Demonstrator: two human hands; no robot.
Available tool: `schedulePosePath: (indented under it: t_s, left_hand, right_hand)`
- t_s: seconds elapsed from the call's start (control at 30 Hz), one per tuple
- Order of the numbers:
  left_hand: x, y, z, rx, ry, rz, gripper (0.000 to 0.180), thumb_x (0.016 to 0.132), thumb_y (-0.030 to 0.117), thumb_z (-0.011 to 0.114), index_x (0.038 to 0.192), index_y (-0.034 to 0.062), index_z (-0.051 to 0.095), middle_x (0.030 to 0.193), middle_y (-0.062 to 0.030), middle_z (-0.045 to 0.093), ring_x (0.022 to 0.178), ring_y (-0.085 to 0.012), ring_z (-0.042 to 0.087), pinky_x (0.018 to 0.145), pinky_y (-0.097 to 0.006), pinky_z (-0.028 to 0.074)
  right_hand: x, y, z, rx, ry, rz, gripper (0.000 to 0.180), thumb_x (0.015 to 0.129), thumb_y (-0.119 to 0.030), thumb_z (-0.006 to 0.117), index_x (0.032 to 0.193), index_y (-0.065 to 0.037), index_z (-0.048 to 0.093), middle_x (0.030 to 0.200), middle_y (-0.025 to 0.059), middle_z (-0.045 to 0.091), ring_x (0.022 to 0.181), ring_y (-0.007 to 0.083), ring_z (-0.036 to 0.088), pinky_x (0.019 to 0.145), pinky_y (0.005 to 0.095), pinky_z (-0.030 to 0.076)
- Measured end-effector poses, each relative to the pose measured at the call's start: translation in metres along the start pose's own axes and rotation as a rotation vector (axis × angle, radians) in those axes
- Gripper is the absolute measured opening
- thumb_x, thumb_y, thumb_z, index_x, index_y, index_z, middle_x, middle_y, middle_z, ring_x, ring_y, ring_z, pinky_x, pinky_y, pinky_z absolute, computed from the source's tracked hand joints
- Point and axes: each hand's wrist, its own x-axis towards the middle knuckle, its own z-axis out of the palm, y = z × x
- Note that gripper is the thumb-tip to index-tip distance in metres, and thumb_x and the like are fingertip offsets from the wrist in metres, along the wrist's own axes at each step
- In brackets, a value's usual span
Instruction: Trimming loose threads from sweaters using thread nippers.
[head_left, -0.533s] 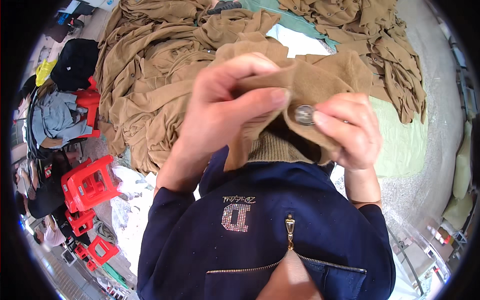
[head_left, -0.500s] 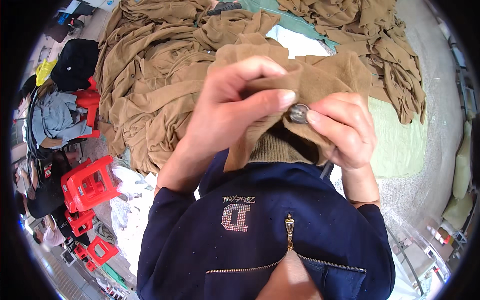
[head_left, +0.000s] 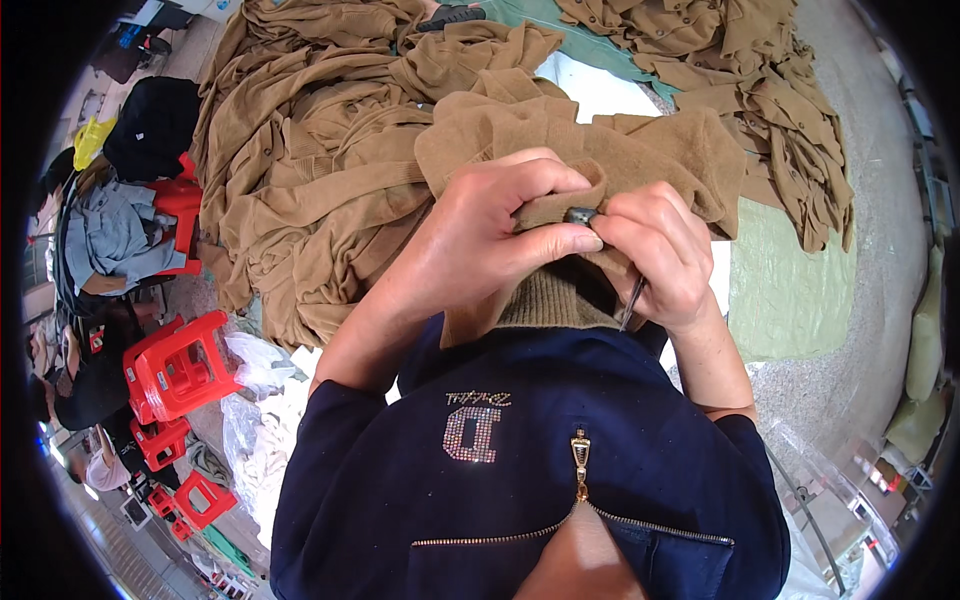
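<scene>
A brown knitted garment hangs bunched between my hands, its ribbed band against my dark blue top. My left hand is closed on a folded edge of it, thumb below and fingers behind. At that edge a dark round button shows nearly side-on, close to my left thumb tip. My right hand pinches at the button's right side, its fingertips partly hidden. Out of the bottom of my right hand sticks a thin metal tool, whose kind I cannot make out.
Heaps of brown knitted garments lie ahead and to the left, with another pile at the far right. A pale green sheet lies to the right. Red plastic stools and clear plastic bags are at the left.
The button has turned from face-on to nearly edge-on and shifted slightly left. My right hand has moved left and curled in; the metal tool below it shows more now.
</scene>
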Motion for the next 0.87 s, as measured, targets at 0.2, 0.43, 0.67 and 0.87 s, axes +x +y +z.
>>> schedulePosePath:
  t_s: [0.2,0.43,0.67,0.87]
  left_hand:
    - [-0.006,-0.003,0.001,0.172,0.061,0.207,0.031,0.072,0.009,0.081,0.097,0.0013,0.065,0.087,-0.0104,0.067,0.076,-0.0211,0.066,0.064,-0.028,0.051]
    - [-0.01,-0.007,0.006,0.333,0.132,0.183,0.027,0.07,0.01,0.083,0.085,0.0024,0.062,0.086,-0.0103,0.068,0.071,-0.0209,0.067,0.061,-0.028,0.052]
    - [-0.01,-0.023,0.012,0.491,0.153,0.511,0.029,0.069,0.001,0.079,0.09,0.0029,0.058,0.078,-0.0135,0.064,0.066,-0.0274,0.065,0.054,-0.033,0.052]
    - [0.0,-0.037,0.022,0.629,0.308,0.551,0.026,0.063,-0.001,0.071,0.087,0.0036,0.063,0.073,-0.0106,0.064,0.059,-0.0242,0.062,0.053,-0.034,0.052]
  right_hand:
    - [0.0,-0.009,0.014,0.591,0.132,0.514,0.038,0.074,-0.002,0.075,0.109,-0.002,0.058,0.104,0.0088,0.062,0.075,0.0179,0.062,0.062,0.0279,0.049]
    - [-0.006,0.001,0.018,0.432,0.045,0.429,0.025,0.068,0.006,0.073,0.088,-0.001,0.059,0.084,0.0086,0.062,0.071,0.0172,0.06,0.06,0.0272,0.046]
    - [-0.015,0.002,0.022,0.443,0.206,0.416,0.028,0.061,0.016,0.058,0.083,-0.001,0.057,0.079,0.0099,0.061,0.07,0.0183,0.061,0.058,0.0277,0.046]
    - [-0.019,-0.003,0.042,0.546,0.069,0.606,0.015,0.081,-0.007,0.073,0.087,-0.006,0.06,0.086,0.0067,0.063,0.077,0.0213,0.063,0.067,0.0282,0.048]
